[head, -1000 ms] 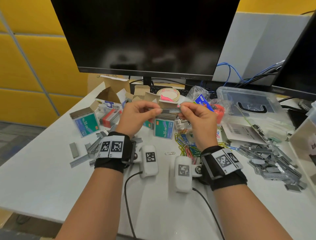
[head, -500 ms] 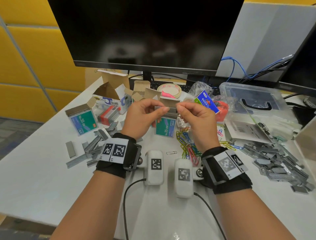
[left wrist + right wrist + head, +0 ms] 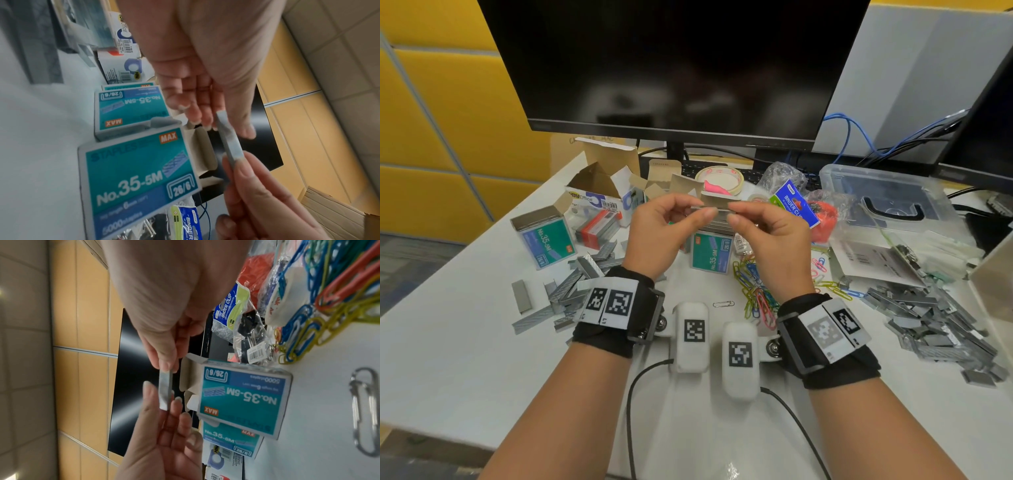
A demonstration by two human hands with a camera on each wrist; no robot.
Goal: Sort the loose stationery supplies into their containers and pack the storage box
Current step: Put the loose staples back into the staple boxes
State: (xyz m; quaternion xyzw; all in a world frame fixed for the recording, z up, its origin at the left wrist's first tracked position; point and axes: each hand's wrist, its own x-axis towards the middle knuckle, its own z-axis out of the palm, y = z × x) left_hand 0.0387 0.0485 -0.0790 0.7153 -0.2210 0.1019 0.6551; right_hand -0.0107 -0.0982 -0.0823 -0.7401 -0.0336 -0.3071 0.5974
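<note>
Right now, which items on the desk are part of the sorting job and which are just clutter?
Job:
- thin grey staple strip, pinched by left hand and right hand
- open teal cardboard staple box
- loose grey staple piles
- coloured wire paper clips
- clear plastic storage box

Lying about:
- black monitor
- blue cables

Dark monitor (image 3: 671, 65) on stand at desk back; second monitor (image 3: 989, 137) at right edge; blue cables (image 3: 849, 137) and black cables between them; yellow wall panels (image 3: 448, 120) left; white desk (image 3: 465, 359); keyboard partly visible beneath monitor
</note>
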